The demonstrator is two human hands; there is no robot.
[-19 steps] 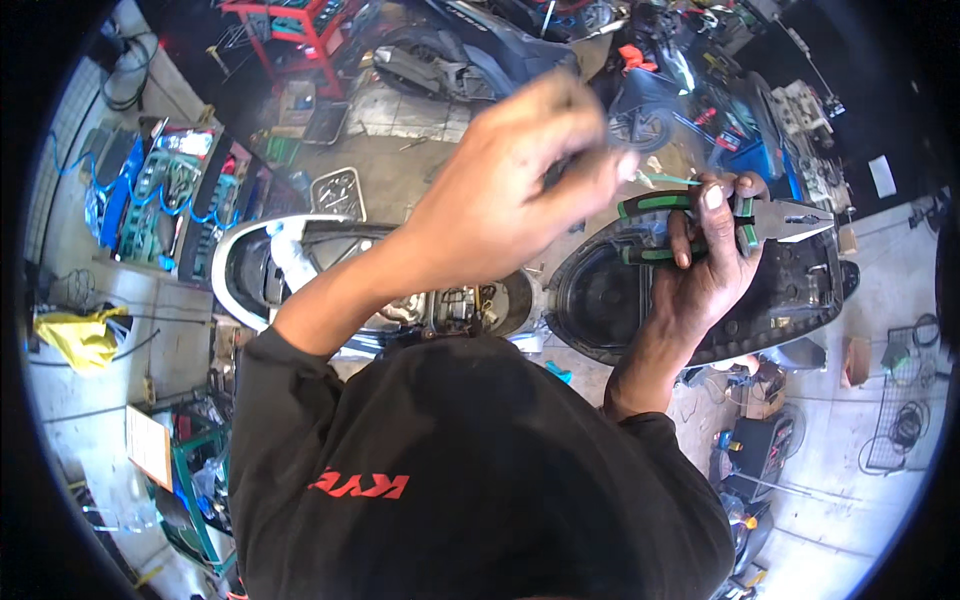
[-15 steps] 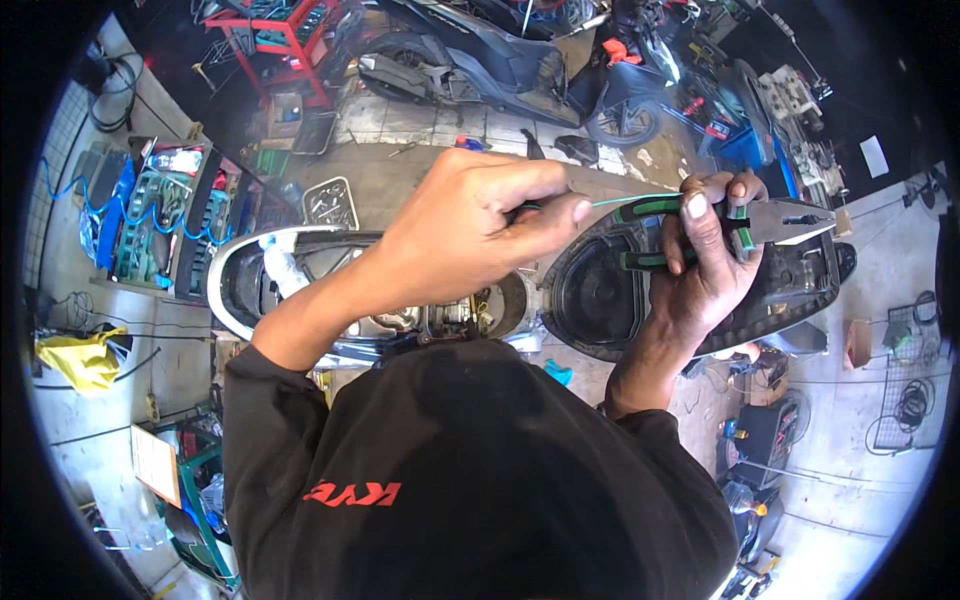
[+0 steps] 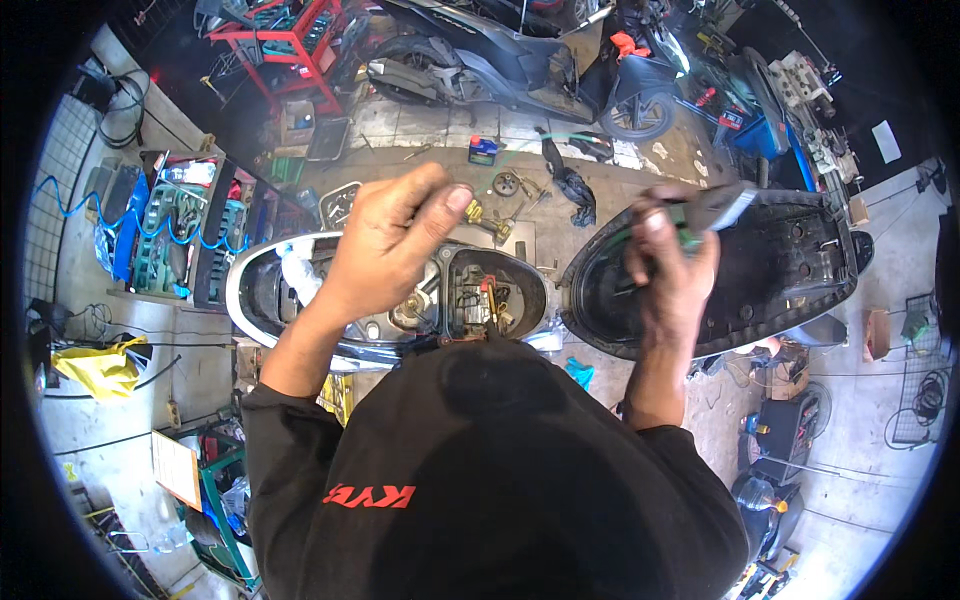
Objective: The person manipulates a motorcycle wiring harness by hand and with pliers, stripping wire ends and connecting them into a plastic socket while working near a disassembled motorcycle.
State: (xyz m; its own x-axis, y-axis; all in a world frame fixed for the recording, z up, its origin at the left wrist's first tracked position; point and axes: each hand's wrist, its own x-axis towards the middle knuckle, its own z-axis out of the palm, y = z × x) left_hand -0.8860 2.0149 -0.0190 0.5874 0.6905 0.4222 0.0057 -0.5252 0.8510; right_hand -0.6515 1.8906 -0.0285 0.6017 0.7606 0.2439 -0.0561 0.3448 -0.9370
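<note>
My left hand (image 3: 395,240) is closed in a pinch over the open scooter body (image 3: 240,295). A thin green wire (image 3: 560,135) arcs faintly from near its fingertips, blurred. My right hand (image 3: 675,265), smeared by motion, is wrapped round green-handled combination pliers (image 3: 722,208) whose jaws point up and right. It hovers over the underside of the raised black seat (image 3: 770,280). The pliers' handles are mostly hidden by my fingers, and the two hands are well apart.
Beyond the scooter, a blue bottle (image 3: 482,150), a yellow power tool (image 3: 488,222) and a black crumpled cloth (image 3: 570,185) lie on the floor. Another scooter (image 3: 500,65) stands farther back. Toolboxes (image 3: 160,230) are at left, and a red trolley (image 3: 300,60) at far left.
My hands have drawn apart: the left moved left and down, the right slightly left and down with the pliers. The green wire no longer runs straight between left hand and pliers.
</note>
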